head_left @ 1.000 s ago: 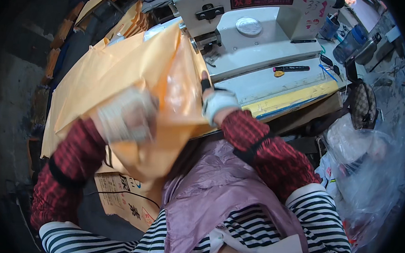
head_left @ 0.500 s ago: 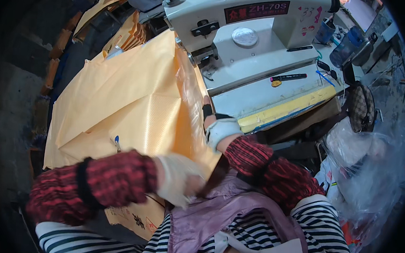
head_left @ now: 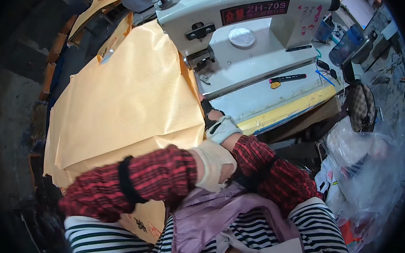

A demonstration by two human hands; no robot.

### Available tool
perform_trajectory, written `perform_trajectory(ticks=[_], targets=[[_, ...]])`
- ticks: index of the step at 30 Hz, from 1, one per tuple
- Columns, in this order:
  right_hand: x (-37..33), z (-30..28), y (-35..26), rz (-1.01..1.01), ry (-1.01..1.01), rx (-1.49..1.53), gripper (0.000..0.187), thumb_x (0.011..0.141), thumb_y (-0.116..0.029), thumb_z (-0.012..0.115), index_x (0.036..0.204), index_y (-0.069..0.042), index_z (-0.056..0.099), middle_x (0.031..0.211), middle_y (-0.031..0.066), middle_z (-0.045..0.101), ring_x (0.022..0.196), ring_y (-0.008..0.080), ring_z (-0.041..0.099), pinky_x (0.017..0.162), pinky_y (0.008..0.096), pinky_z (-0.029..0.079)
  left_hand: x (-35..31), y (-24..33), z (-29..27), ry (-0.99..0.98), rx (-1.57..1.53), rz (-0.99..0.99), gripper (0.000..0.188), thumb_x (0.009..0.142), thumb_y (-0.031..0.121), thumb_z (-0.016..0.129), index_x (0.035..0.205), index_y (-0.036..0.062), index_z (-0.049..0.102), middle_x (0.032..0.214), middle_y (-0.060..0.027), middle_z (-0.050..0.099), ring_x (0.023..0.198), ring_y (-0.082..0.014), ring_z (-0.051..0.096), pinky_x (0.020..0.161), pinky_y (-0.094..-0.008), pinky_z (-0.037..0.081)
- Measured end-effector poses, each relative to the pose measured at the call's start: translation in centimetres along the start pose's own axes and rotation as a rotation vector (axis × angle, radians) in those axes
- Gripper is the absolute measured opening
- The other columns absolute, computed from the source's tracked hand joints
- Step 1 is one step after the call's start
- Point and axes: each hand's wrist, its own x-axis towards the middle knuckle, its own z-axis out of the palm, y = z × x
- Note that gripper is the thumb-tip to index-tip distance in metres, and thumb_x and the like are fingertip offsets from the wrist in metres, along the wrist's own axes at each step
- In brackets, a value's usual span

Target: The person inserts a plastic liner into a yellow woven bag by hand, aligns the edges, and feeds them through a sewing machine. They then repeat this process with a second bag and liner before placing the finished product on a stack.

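Observation:
A large yellow woven sack lies spread to the left of a white sewing machine, its right edge beside the stitching head. My right hand, in a cut-off white glove with black finger covers, grips the sack's right edge below the machine head. Some of its fingertips are hidden at that edge. Just nearer to me, my left hand, also in a pale fingerless glove, is closed at the sack's near right corner. What its curled fingers hold is hidden.
A marker and a yellow lump lie on the machine bed, which has a yellow front strip. Keys, a blue cup and a patterned pouch are at right, above clear plastic bags. More sacks stand far left.
My left hand has moved right and slightly up, close to my right hand. The sack's upper layer has swung right and lies flatter, covering the clear film seen along its edge before.

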Motion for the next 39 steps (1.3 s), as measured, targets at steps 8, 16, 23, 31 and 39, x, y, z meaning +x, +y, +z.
perform_trajectory(ticks=[8, 16, 23, 31, 39], targets=[[-0.7, 0.6, 0.4, 0.150, 0.240, 0.130, 0.056, 0.083, -0.024, 0.053, 0.136, -0.014, 0.039, 0.083, 0.0219, 0.064, 0.075, 0.0350, 0.064, 0.062, 0.0418, 0.050, -2.8, -6.3, 1.7, 0.128, -0.277, 0.057, 0.043, 0.064, 0.037, 0.072, 0.084, 0.0005, 0.064, 0.087, -0.0180, 0.061, 0.079, -0.0331, 0.060, 0.072, -0.0372, 0.050], [3.6, 8.6, 5.4, -0.232, 0.596, 0.002, 0.052, 0.082, -0.023, 0.047, 0.131, -0.005, 0.042, 0.117, 0.0205, 0.055, 0.096, 0.0316, 0.057, 0.084, 0.0351, 0.045, -1.3, 2.0, 1.3, 0.091, -0.017, 0.160, 0.018, 0.063, 0.022, 0.062, 0.069, 0.0068, 0.068, 0.072, -0.0137, 0.065, 0.068, -0.0337, 0.064, 0.063, -0.0416, 0.050], [-0.8, 1.2, -1.2, 0.169, 0.042, 0.346, 0.048, 0.086, -0.031, 0.048, 0.125, -0.004, 0.049, 0.112, 0.0262, 0.058, 0.104, 0.0343, 0.058, 0.083, 0.0415, 0.047, -6.5, 3.7, -4.2, -0.097, 0.305, -0.093, 0.016, 0.073, 0.021, 0.064, 0.064, 0.0086, 0.065, 0.057, -0.0072, 0.056, 0.058, -0.0247, 0.058, 0.051, -0.0357, 0.046], [5.0, -3.4, 0.6, 0.484, 0.392, 0.570, 0.067, 0.091, -0.057, 0.026, 0.117, -0.003, 0.057, 0.098, 0.0226, 0.064, 0.091, 0.0390, 0.061, 0.079, 0.0451, 0.049, -7.6, 0.8, -3.1, 0.180, 0.110, -0.095, 0.013, 0.059, 0.023, 0.061, 0.058, 0.0116, 0.055, 0.060, -0.0106, 0.054, 0.060, -0.0300, 0.057, 0.057, -0.0391, 0.041], [0.8, 2.4, -0.1, -0.061, -0.038, -0.045, 0.030, 0.069, -0.021, 0.052, 0.095, -0.005, 0.056, 0.070, 0.0133, 0.061, 0.063, 0.0360, 0.059, 0.057, 0.0422, 0.046, 0.6, 1.5, 7.4, 0.320, -0.086, 0.117, 0.013, 0.061, 0.018, 0.060, 0.066, 0.0057, 0.060, 0.066, -0.0150, 0.058, 0.064, -0.0352, 0.059, 0.054, -0.0428, 0.045]])
